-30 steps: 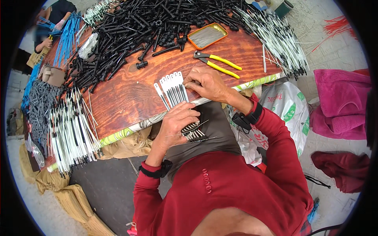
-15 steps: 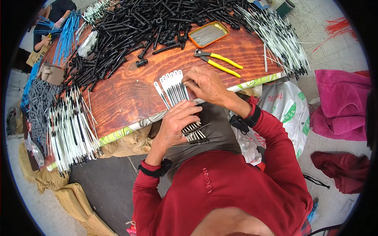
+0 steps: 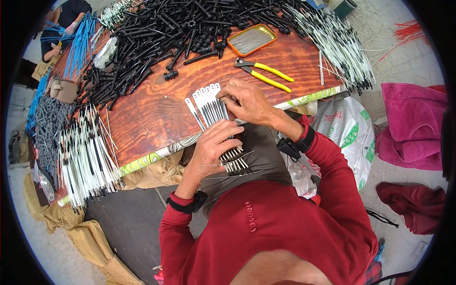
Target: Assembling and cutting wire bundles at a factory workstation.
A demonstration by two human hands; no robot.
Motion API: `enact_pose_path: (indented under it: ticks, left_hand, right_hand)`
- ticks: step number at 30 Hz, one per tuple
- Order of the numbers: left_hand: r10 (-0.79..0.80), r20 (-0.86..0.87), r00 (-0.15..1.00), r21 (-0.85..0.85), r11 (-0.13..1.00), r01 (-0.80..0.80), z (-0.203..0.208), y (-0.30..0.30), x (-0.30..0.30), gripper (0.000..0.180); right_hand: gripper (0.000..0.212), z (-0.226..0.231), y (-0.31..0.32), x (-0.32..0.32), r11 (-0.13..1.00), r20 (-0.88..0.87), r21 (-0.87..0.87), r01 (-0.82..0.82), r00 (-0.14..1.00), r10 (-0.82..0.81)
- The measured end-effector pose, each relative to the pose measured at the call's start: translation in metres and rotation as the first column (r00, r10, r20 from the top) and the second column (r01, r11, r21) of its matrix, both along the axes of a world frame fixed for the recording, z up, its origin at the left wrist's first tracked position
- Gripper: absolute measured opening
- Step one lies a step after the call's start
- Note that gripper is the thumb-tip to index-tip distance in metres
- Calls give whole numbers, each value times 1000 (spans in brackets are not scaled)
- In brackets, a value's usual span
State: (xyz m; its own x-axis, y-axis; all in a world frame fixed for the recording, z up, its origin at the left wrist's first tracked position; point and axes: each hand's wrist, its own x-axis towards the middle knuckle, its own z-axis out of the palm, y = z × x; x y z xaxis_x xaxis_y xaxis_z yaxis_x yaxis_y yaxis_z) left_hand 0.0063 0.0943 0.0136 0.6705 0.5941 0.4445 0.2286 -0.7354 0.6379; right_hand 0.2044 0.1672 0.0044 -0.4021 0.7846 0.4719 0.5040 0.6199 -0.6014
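Note:
My left hand [image 3: 214,146] is closed around a row of slim black strips with flat white tabs [image 3: 207,95], each tab with a small hole. The tabs fan out over the table's near edge. Below the hand, the strips' lower ends [image 3: 236,165] stick out above my lap, with thin wires running crosswise through them. My right hand [image 3: 248,101] is pinched at the right-hand end of the row, just under the tabs. Its fingertips cover what they grip, most likely the outermost strip. Yellow-handled pincers [image 3: 268,76] lie on the table beyond my right hand.
Black plastic parts [image 3: 190,23] are heaped at the back of the wooden table [image 3: 142,118]. An orange-rimmed tin [image 3: 251,40] holds thin metal pins. White-and-black strips lie in bundles at left [image 3: 88,156] and right [image 3: 332,47]. A person [image 3: 66,23] works at far left.
My right fingertips have shifted very slightly left at the strip tops. My left hand keeps its hold on the row.

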Motion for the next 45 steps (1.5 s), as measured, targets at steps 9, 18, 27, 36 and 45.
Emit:
enact_pose_path:
  ticks: [9,18,27,36,45]
  left_hand:
    - [-29,26,999,50,998,28,-3,3,2,39]
    - [-33,23,999,49,998,32,-2,3,1,36]
    - [-25,24,999,38,999,24,-3,2,-1,36]
    - [-20,29,999,40,999,19,-6,1,-1,39]
    - [-8,31,999,-19,1000,8,-3,-1,1,40]
  right_hand:
    - [8,9,8,7,995,112,-20,-102,988,104]
    - [6,6,11,6,992,108,8,-125,986,124]
    - [7,5,16,9,979,61,-61,-194,978,198]
    - [13,7,11,2,980,52,-54,-191,980,194]
    - [13,14,-3,-7,996,117,-51,-74,990,80]
